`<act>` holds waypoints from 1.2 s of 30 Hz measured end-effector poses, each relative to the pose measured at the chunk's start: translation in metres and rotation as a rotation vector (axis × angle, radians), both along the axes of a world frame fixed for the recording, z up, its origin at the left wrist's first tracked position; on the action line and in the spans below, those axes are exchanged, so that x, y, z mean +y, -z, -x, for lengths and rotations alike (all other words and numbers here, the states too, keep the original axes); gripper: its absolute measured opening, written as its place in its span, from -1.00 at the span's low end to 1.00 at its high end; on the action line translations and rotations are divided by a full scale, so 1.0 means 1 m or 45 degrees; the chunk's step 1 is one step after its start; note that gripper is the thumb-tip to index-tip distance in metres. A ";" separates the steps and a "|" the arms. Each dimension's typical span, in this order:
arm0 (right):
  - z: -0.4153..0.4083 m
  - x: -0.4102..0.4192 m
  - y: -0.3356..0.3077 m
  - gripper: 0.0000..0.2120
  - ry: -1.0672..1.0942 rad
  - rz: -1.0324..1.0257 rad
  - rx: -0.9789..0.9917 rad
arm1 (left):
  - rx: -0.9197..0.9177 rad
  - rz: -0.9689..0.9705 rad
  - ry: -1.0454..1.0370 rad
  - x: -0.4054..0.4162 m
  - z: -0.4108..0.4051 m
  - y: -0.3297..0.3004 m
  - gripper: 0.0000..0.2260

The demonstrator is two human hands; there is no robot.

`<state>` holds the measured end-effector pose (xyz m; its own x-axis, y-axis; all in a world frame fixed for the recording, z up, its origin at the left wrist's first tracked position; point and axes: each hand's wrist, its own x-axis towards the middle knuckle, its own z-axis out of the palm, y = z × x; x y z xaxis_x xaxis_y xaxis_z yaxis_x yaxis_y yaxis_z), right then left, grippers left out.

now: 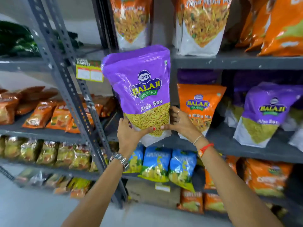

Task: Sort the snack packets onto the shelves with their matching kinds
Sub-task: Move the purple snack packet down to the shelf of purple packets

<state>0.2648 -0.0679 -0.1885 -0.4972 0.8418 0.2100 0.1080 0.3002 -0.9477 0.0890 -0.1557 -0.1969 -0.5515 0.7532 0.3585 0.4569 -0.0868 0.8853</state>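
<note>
You've got the purple Aloo Sev packet (139,94) upright, both hands clasped at its base, left hand (131,133) and right hand (178,123), its matching purple packet (264,115) off right of your grip, probably same shelf (246,149).

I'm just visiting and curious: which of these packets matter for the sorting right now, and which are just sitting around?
In play:
- purple plastic Aloo Sev packet, held by left hand and right hand
- matching purple Aloo Sev packet on shelf
- orange Mitha Mix packet beside it

Just there:
- blue packets
- yellow price label
</note>
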 end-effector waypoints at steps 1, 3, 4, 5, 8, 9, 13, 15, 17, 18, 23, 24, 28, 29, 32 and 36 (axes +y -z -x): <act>-0.002 0.000 0.013 -0.31 -0.001 0.038 0.008 | 0.013 0.027 -0.022 0.000 -0.006 0.010 -0.41; -0.006 0.002 0.037 -0.30 -0.005 0.098 0.024 | 0.047 0.064 -0.053 0.000 -0.015 0.029 -0.41; -0.007 0.003 0.048 -0.31 -0.005 0.124 0.033 | 0.064 0.089 -0.061 0.001 -0.018 0.039 -0.39; -0.008 0.005 0.058 -0.31 -0.009 0.146 0.039 | 0.077 0.116 -0.075 0.004 -0.021 0.048 -0.36; -0.009 0.014 0.081 -0.22 0.020 0.209 0.076 | 0.092 0.173 -0.144 0.016 -0.029 0.074 -0.30; -0.009 0.019 0.087 -0.20 0.046 0.224 0.092 | 0.084 0.194 -0.171 0.021 -0.031 0.080 -0.29; -0.005 0.040 0.109 -0.23 0.186 0.209 0.087 | 0.031 0.251 -0.248 0.044 -0.041 0.091 -0.32; 0.000 0.049 0.118 -0.32 0.255 0.213 0.101 | 0.037 0.242 -0.270 0.056 -0.044 0.096 -0.33; 0.003 0.056 0.124 -0.37 0.309 0.193 0.118 | 0.063 0.231 -0.270 0.068 -0.046 0.100 -0.32; 0.004 0.058 0.126 -0.40 0.333 0.173 0.121 | 0.084 0.231 -0.263 0.073 -0.046 0.103 -0.31; 0.011 0.066 0.133 -0.47 0.440 0.068 0.157 | 0.114 0.254 -0.284 0.090 -0.051 0.112 -0.27; 0.013 0.070 0.137 -0.50 0.481 0.038 0.141 | 0.105 0.258 -0.294 0.095 -0.051 0.113 -0.28; 0.024 0.070 0.146 -0.71 0.702 0.037 0.049 | 0.138 0.308 -0.329 0.114 -0.055 0.114 -0.25; 0.024 0.066 0.148 -0.75 0.754 0.020 0.056 | 0.140 0.308 -0.319 0.117 -0.058 0.114 -0.23; 0.013 0.048 0.148 -0.82 0.967 -0.040 0.232 | 0.096 0.296 -0.286 0.125 -0.063 0.114 -0.17; -0.020 0.046 0.137 -0.72 1.382 -0.112 0.457 | -0.020 0.072 -0.302 0.117 -0.076 0.118 -0.12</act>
<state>0.2845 -0.0217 -0.3258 0.5828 0.7656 0.2723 0.0784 0.2806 -0.9566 0.1647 -0.0382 -0.3151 -0.7206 0.6206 0.3092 0.4446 0.0715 0.8929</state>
